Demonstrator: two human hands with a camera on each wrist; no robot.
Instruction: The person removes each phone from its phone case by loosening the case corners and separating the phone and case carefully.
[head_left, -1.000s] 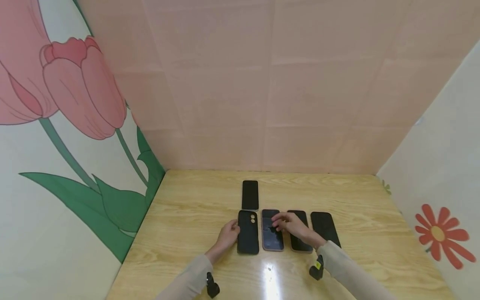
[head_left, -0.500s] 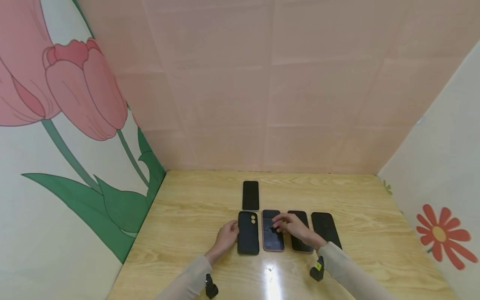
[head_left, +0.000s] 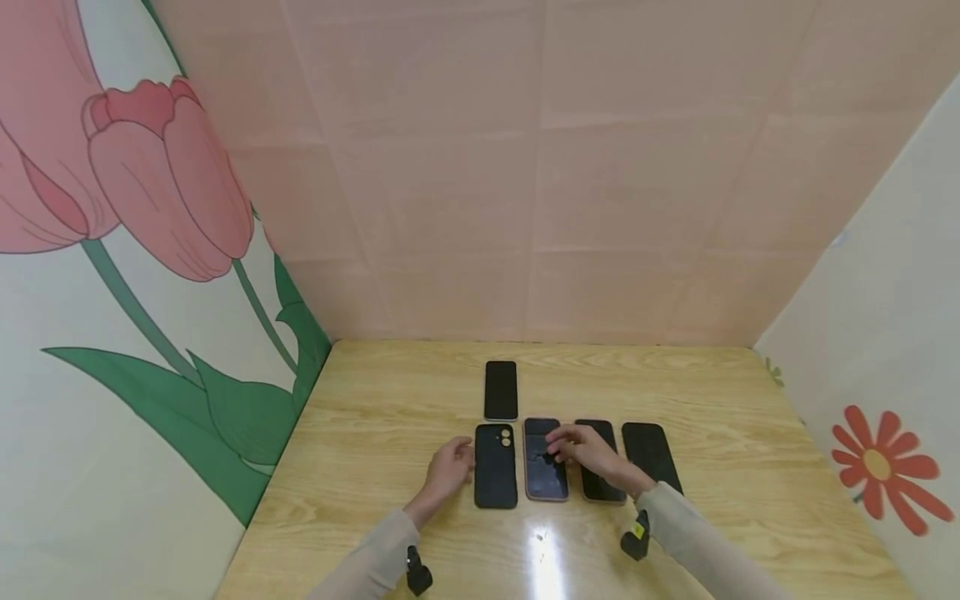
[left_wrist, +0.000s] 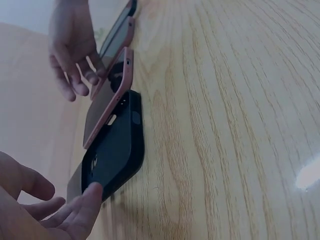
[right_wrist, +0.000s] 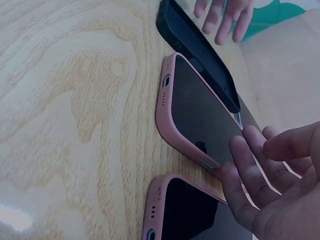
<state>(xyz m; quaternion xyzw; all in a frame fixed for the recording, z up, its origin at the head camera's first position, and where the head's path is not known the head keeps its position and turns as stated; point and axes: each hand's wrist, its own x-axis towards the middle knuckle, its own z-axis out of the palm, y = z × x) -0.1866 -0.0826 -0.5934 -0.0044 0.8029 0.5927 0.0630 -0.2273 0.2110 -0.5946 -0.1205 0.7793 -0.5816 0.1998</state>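
An empty black phone case (head_left: pixel 495 475) lies with its hollow side up and its camera cutouts at the far end. Just to its left is my left hand (head_left: pixel 448 473), fingers loosely bent and holding nothing; a small gap seems to part them from the case. To the case's right lies a phone in a pink case (right_wrist: pixel 200 110), screen up. Over this phone's right edge hovers my right hand (head_left: pixel 588 454), its fingers relaxed and gripping nothing. Whether a fingertip touches the screen I cannot tell.
A second pink-cased phone (head_left: pixel 602 487) lies partly under my right hand. Further right is a black phone-shaped item (head_left: pixel 651 454). Another dark-screened phone (head_left: pixel 501 390) lies behind the black case. Wood-grain table (head_left: pixel 375 400) extends to both sides, with walls behind and beside it.
My left hand has let go of the black case's left edge and drawn slightly left. The right hand has stayed nearly still over the pink-cased phone.
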